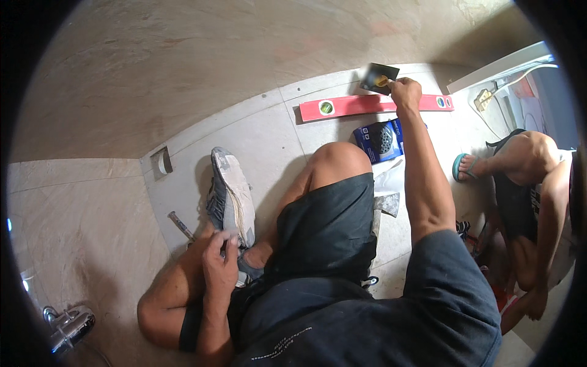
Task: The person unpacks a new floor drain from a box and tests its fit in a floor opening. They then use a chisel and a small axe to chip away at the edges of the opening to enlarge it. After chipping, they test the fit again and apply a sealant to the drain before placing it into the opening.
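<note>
My right hand (406,96) reaches out to the far wall, its fingers closed on the edge of a flat black card-like piece (372,77) with a round gold patch. Just below it, a red spirit level (354,107) lies on the floor tiles, partly covered by my hand and wrist. Nearer to me is a blue box (370,139) with a picture of a round grate, beside my right forearm. My left hand (220,260) is by my grey shoe (229,189), fingers curled toward the thumb; whatever they might hold is hidden.
A square drain opening (162,164) is in the corner. A tool with a broad grey blade (386,204) lies beside my knee, and a hammer-like tool (179,225) by my left leg. A chrome tap (70,327) sticks out lower left. Another person (532,177) crouches at right.
</note>
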Demonstrator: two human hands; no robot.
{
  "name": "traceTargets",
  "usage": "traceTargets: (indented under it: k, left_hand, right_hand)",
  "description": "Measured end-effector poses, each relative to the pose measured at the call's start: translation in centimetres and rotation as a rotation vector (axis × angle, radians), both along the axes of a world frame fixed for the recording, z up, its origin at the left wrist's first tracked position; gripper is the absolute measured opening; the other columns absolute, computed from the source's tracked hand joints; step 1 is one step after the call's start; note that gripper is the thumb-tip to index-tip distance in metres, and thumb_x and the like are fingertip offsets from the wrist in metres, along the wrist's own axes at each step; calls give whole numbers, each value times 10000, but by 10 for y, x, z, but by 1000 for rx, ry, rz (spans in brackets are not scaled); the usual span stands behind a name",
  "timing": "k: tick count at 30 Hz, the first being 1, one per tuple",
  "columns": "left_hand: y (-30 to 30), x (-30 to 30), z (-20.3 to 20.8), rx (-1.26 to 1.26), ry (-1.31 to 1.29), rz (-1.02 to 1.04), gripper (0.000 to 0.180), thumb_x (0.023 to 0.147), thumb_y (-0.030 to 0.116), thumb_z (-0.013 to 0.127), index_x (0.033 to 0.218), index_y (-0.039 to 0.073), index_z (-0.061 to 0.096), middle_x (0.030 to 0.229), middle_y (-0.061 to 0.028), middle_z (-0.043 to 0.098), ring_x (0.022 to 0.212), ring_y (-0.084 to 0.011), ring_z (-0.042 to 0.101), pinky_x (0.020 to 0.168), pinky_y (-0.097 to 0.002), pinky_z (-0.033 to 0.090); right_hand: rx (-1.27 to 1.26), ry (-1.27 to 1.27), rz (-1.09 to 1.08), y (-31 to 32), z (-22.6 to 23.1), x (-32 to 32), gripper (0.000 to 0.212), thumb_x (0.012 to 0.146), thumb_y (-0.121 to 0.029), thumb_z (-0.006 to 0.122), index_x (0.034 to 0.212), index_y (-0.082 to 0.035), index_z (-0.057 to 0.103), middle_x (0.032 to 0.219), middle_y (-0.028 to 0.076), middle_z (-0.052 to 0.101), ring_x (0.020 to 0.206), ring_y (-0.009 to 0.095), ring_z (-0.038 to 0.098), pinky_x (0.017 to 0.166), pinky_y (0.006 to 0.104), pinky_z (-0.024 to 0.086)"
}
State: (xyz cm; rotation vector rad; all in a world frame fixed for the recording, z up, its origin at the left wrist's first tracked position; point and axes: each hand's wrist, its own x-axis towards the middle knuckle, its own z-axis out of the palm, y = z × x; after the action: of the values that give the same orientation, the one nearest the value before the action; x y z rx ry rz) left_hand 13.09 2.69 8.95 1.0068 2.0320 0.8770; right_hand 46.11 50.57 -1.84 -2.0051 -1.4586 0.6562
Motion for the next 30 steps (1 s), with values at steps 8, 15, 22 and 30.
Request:
traceTargets:
  k: [8,15,22,30]
  left_hand:
    - [139,-2,11,239,-503,-125,608,985,77,687,1528,-6,428,1157,-108,601,837,-130,631,771,-281,558]
    - [156,-41,-5,285,-562,30,404,948,93,752,1288,-27,572,993,-92,640,832,-119,649,734,-273,556]
    - [124,-84,-36,337,-352,418,240,1056,239,619,969,16,629,815,9,613,746,-77,507,670,-260,468]
    - [81,-145,-61,195,-629,272,391,944,-11,621,1335,-11,610,1100,-86,706,942,-172,654,765,-324,524]
  right_hand:
    - [-288,861,363,-162,104,-93,129,922,-80,763,862,-31,659,697,-24,574,572,61,460,514,241,340]
    - [-476,990,585,-219,99,-168,132,936,-63,743,860,-22,643,715,-8,604,593,67,488,532,243,368]
    - [-547,967,713,-255,69,-245,144,933,-59,728,838,-15,629,707,1,594,602,86,509,542,255,400]
    - [-556,871,664,-262,20,-308,178,955,-114,739,1076,6,690,740,37,644,575,73,499,505,236,385]
